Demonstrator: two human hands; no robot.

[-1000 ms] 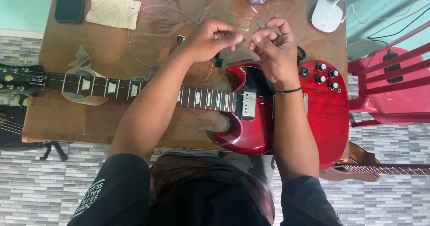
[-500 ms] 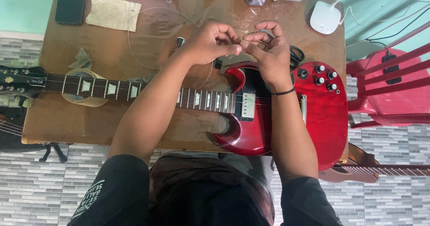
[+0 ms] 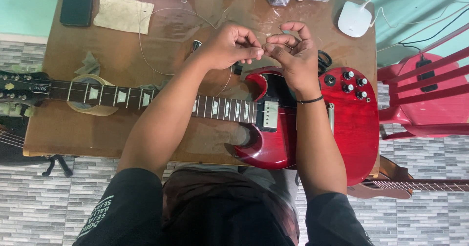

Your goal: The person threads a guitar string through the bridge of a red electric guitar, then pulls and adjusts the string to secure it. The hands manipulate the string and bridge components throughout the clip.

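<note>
At nine o'clock the headstock (image 3: 19,87) of a red electric guitar (image 3: 312,124) juts past the edge of a brown table (image 3: 63,129), its neck (image 3: 146,99) propped on a roll of tape (image 3: 93,97). Up at eleven o'clock lie a dark phone (image 3: 77,3) and a beige cloth (image 3: 123,13). From there a thin loose wire string (image 3: 146,55) loops across the tabletop and curves toward the middle.

At twelve o'clock the left hand (image 3: 229,46) is curled narrow, thumb and fingertips pinched on the near end of the string. Touching it fingertip to fingertip, the right hand (image 3: 293,55) is also pinched shut on the same fine wire, a dark band at its wrist. Both hover above the upper horn of the guitar body, which lies flat from centre toward three o'clock, its control knobs (image 3: 354,82) just right of the right wrist. A white round device (image 3: 355,19) sits at one o'clock, a red chair (image 3: 425,90) at three.

The step in hand looks like preparing the string's end, straightening or bending it between the fingers, before fitting it. The next move probably calls for steady tension, keeping the loose coil from kinking or snagging, and a precise feed of the tip toward the body hardware
</note>
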